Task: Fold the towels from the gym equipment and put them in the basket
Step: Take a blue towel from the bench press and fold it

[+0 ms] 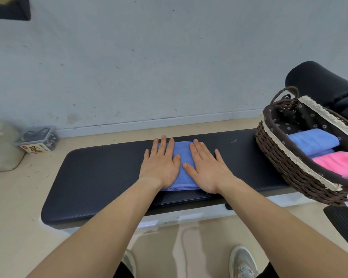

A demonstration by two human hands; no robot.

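While both hands are pressing down on the blue towel (181, 152), step: smoothing the final fold, judging by its small tidy shape.
Towel: lying folded mid-way along the dark tabletop (100, 177), partly hiding under the palms.
Left hand (161, 164): lying flat, fingers straight and slightly spread, pressing the towel's left half.
Right hand (207, 170): doing the same on the right half, thumb pointing inward.
Basket (285, 167): sitting at the tabletop's right end, well apart from the towel, holding a second blue towel (313, 141) and a pink towel (338, 161).
Next: probably gripping the bundle at both sides, lifting without unfolding, carrying it right into the basket.
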